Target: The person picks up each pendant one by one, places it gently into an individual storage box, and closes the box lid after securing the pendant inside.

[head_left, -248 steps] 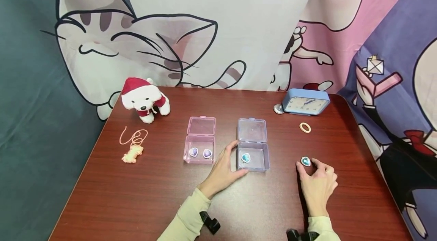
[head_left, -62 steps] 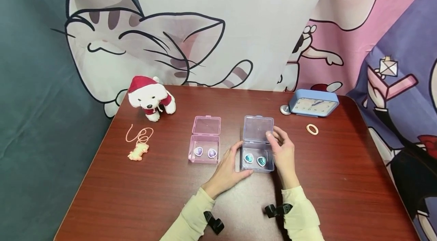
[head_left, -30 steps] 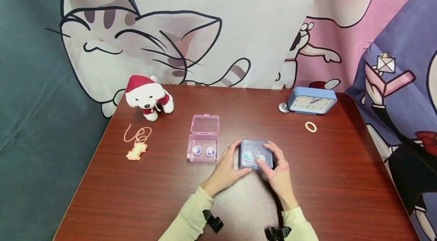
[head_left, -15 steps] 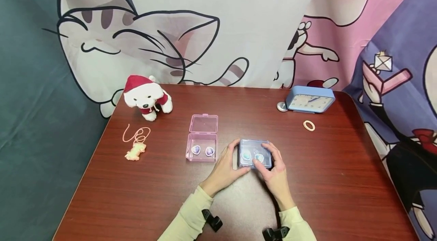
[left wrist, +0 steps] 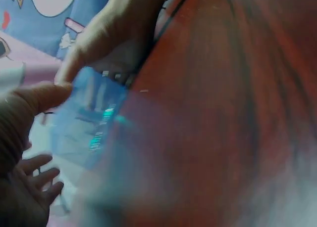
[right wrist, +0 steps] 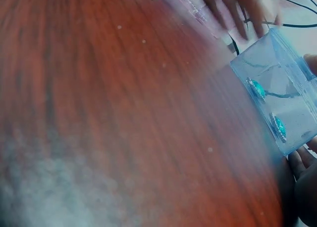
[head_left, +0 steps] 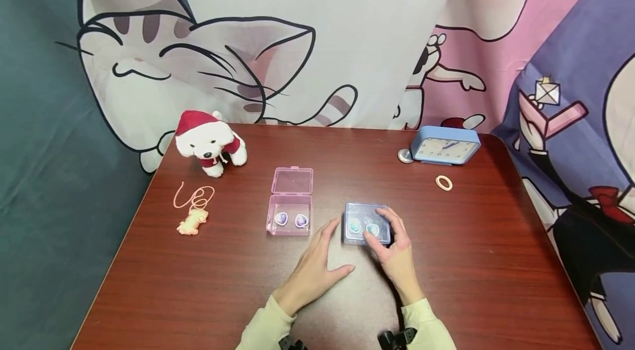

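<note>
A clear blue plastic box (head_left: 364, 211) lies on the table with its lid down. Through the lid show two teal heart-shaped gem pieces (head_left: 354, 225) with sparkly pale borders; the right wrist view has one teal gem piece (right wrist: 256, 88) near the box wall. My right hand (head_left: 401, 264) grips this box, thumb at the lid's front and fingers over the right side. Just left of the box, my left hand (head_left: 308, 274) is apart from it, thumb and fingers spread and holding nothing. Further left stands an open pink box (head_left: 292, 180) with two purple heart gem pieces (head_left: 281, 219).
A white plush dog (head_left: 208, 140) in a red hat and a peach figure on a cord (head_left: 192, 222) are at the left. At the back right sit a blue clock (head_left: 445, 146), a round metal disc (head_left: 405, 156) and a cream ring (head_left: 444, 183). Patterned cloth (head_left: 377, 36) hangs behind the table.
My right hand has put the second teal gem piece into the blue box and folded its lid down. Most recently my left hand has let go of the box and drawn back toward me.
</note>
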Action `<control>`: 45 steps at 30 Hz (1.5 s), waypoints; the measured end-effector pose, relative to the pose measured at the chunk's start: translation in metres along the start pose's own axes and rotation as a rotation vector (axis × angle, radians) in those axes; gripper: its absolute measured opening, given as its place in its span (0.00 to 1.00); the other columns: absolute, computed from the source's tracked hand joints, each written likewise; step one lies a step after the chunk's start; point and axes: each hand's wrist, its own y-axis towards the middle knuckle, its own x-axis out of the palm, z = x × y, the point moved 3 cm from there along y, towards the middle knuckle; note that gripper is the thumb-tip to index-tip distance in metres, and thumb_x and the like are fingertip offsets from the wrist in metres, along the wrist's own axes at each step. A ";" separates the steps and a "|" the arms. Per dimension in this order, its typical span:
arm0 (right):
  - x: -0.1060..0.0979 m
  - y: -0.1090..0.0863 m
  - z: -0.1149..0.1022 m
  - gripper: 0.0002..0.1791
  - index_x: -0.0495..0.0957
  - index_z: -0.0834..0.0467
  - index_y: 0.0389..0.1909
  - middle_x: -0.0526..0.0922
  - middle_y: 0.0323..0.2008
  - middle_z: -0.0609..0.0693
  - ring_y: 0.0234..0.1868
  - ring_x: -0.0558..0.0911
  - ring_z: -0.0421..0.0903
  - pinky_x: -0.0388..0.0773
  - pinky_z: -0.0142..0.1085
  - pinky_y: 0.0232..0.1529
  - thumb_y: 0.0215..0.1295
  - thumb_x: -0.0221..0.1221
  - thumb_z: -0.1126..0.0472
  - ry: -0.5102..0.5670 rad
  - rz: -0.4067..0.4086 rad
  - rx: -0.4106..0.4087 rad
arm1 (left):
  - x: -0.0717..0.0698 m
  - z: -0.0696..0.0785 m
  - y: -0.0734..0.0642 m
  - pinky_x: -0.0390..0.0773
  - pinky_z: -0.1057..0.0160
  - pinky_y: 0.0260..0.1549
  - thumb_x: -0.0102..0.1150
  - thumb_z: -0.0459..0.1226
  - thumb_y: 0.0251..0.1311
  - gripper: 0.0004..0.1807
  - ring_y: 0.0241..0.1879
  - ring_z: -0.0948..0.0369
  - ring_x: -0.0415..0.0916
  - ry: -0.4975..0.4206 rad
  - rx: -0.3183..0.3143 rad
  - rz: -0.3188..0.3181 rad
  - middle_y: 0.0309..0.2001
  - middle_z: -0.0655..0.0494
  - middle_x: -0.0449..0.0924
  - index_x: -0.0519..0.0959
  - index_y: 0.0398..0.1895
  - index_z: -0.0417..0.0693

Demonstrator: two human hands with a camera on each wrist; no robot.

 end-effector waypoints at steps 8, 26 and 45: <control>-0.007 0.002 0.003 0.34 0.81 0.55 0.64 0.75 0.71 0.59 0.70 0.74 0.55 0.63 0.21 0.66 0.54 0.78 0.67 -0.055 -0.002 -0.026 | -0.068 0.001 0.002 0.68 0.54 0.73 0.78 0.34 0.55 0.43 0.71 0.48 0.71 -0.072 0.230 0.238 0.71 0.45 0.74 0.70 0.75 0.41; 0.021 0.029 -0.053 0.20 0.86 0.62 0.50 0.85 0.58 0.60 0.67 0.77 0.62 0.65 0.37 0.73 0.55 0.76 0.66 -0.194 -0.004 -0.344 | -0.109 -0.105 -0.003 0.58 0.42 0.76 0.83 0.50 0.51 0.62 0.79 0.50 0.58 -0.083 -0.219 0.135 0.80 0.48 0.61 0.54 0.84 0.51; 0.138 0.079 -0.073 0.46 0.62 0.71 0.77 0.72 0.71 0.71 0.71 0.75 0.64 0.70 0.54 0.73 0.68 0.67 0.49 0.057 -0.270 0.370 | -0.109 -0.106 -0.001 0.61 0.35 0.73 0.82 0.54 0.51 0.58 0.77 0.43 0.61 -0.037 -0.230 0.113 0.78 0.48 0.66 0.60 0.82 0.52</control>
